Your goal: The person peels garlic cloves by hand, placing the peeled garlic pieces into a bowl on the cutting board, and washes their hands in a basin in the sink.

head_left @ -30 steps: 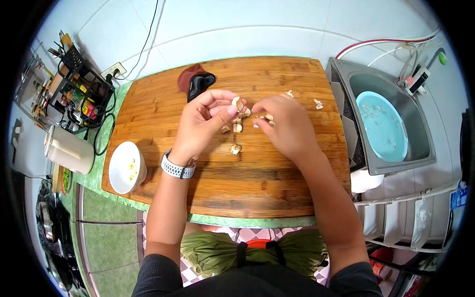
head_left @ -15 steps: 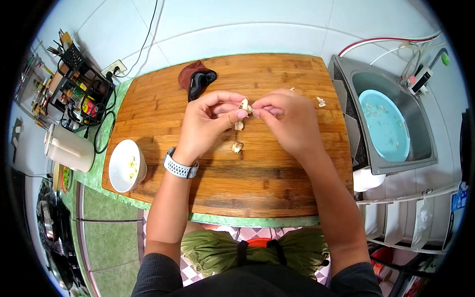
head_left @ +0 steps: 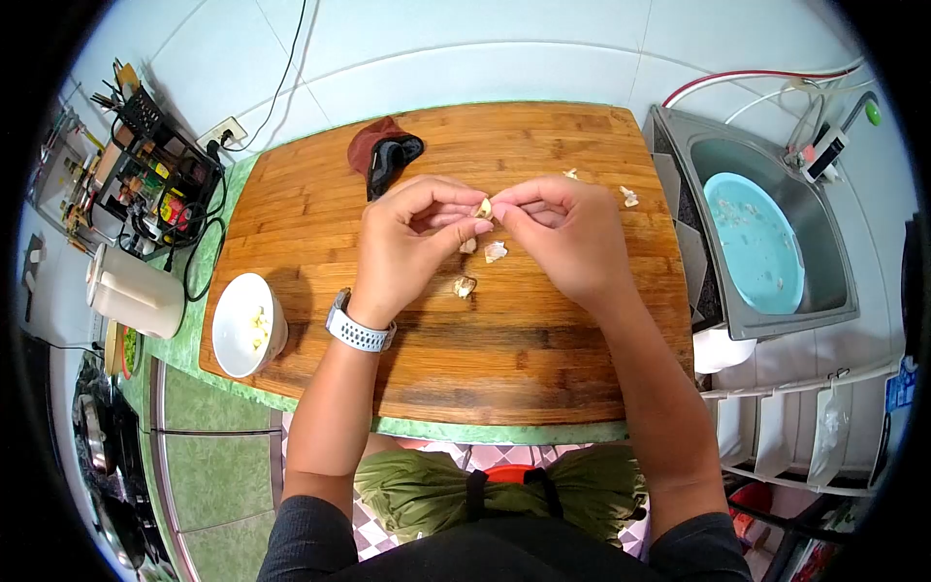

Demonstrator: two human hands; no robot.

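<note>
Over the cutting board (head_left: 601,359), a garlic clove (head_left: 484,208) is pinched between the thumb and fingers of my left hand (head_left: 412,233). My right hand (head_left: 574,233) is closed, its thumb and fingertip gripping the clove's right edge. Whether loose skin is between those fingertips is hidden. Below the hands lie a flake of garlic skin (head_left: 496,251), a small garlic piece (head_left: 468,245) and an unpeeled clove (head_left: 465,286). A white bowl (head_left: 225,335) at the board's left edge holds several peeled cloves (head_left: 259,328).
A dark red and black cloth item (head_left: 392,160) lies at the board's back. More garlic skin (head_left: 629,197) is at the right. Beyond stands a sink (head_left: 836,281) with a light blue basin (head_left: 752,242). A pitcher (head_left: 141,291) and black rack (head_left: 165,184) stand left.
A flake of skin now lies on the board below my hands. The clove in my left hand shows more pale yellow flesh, and my right fingertips have shifted slightly along it.
</note>
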